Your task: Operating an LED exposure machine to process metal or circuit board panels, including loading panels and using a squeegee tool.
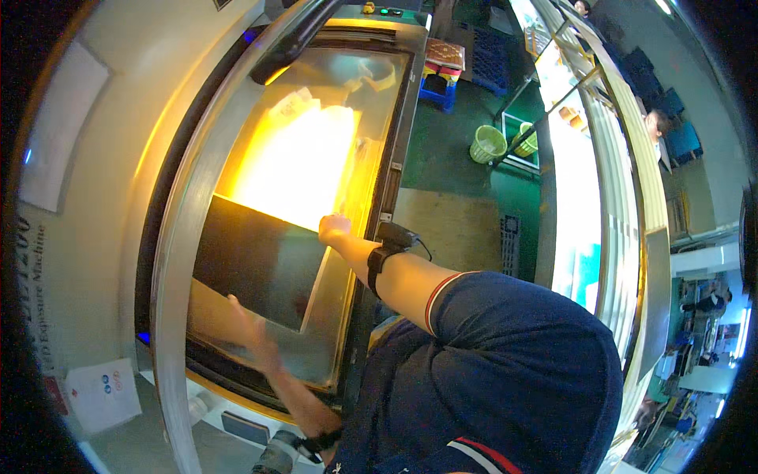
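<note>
A: Right hand [334,229] is out at full reach, fingers curled down onto the far corner of the dark sheet [260,257]. It looks pinched on that corner, though the grip itself is too small to call for certain.

B: And the left hand [254,332]?

A: Spread wide and flat, blurred, fingers fanned over the near edge of the same sheet. Holding nothing, just pressing or hovering right at the surface; I can't tell which.

B: Where does the sheet sit?

A: Flat on the glass bed [332,347] of the exposure machine [87,197], lower half of the window, with a bright yellow glow [296,162] above it. The metal frame [185,237] curves round the left side, and the lid handle [288,43] is up at the top.

B: What would make this go well?

A: My read: keep that far corner anchored, sweep the flat palm evenly so the sheet lies without bubbles or skew, and square its edges to the frame. Both wrists carry black straps, so keep those off the glass.

B: Anything else around?

A: Green floor [446,150] to the right, two green baskets [488,144], blue crates [439,87] beyond.
</note>
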The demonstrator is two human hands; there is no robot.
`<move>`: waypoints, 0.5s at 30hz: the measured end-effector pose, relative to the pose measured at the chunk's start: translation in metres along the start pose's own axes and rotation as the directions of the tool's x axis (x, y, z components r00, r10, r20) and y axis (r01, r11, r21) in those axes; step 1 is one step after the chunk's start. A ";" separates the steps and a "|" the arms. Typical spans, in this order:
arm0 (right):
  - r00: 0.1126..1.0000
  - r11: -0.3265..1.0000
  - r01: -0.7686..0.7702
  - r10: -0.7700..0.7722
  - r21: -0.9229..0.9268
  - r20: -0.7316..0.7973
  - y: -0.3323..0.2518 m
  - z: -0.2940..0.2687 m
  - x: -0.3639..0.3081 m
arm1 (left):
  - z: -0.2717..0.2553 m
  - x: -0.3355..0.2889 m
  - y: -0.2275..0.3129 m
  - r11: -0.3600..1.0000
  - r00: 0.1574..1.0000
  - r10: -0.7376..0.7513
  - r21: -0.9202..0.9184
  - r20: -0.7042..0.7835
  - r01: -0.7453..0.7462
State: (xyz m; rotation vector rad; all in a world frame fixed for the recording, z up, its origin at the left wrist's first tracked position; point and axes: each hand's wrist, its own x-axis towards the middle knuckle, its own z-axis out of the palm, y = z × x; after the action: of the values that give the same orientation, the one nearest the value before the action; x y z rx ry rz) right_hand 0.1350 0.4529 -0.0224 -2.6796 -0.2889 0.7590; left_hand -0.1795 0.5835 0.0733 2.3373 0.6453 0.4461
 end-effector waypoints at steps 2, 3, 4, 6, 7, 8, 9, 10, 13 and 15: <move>0.995 0.999 0.046 -0.044 -0.013 0.086 0.003 0.009 -0.013 | 0.059 -0.044 -0.047 0.869 0.848 -0.494 0.080 0.195 0.488; 0.996 0.999 0.037 -0.036 -0.002 0.081 0.008 0.013 -0.016 | 0.072 -0.057 -0.045 0.740 0.710 -0.653 0.420 0.263 0.525; 0.972 0.988 0.154 -0.155 0.015 0.178 0.019 0.017 -0.021 | 0.084 -0.073 -0.040 0.730 0.719 -0.638 0.512 0.276 0.452; 0.935 0.947 0.303 -0.318 0.109 0.158 0.067 0.021 -0.008 | 0.111 -0.086 -0.019 0.720 0.740 -0.603 0.603 0.299 0.343; 0.844 0.878 0.422 -0.471 0.224 0.257 0.087 0.017 -0.012 | 0.122 -0.105 -0.029 0.779 0.787 -0.540 0.532 0.299 0.332; 0.815 0.858 0.258 -0.441 0.445 0.377 0.104 0.006 -0.024 | 0.128 -0.124 -0.037 0.828 0.829 -0.480 0.461 0.288 0.320; 0.851 0.874 0.203 -0.380 0.441 0.362 0.118 -0.003 -0.042 | 0.129 -0.138 -0.031 0.831 0.807 -0.469 0.488 0.358 0.267; 0.835 0.872 0.346 -0.454 0.346 0.310 0.130 -0.033 -0.066 | 0.132 -0.140 -0.017 0.836 0.785 -0.448 0.511 0.428 0.199; 0.900 0.883 0.241 -0.359 0.403 0.249 0.214 -0.068 -0.104 | 0.147 -0.131 0.040 0.873 0.743 -0.274 0.483 0.610 -0.075; 0.943 0.878 0.150 -0.265 0.454 0.202 0.255 -0.103 -0.136 | 0.173 -0.118 0.067 0.929 0.759 -0.143 0.350 0.635 -0.118</move>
State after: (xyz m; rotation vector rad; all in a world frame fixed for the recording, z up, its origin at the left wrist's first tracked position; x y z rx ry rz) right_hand 0.1026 0.1516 0.0282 -2.0919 -0.4137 0.9760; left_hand -0.1736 0.3861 -0.0231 2.5992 0.4138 -0.5588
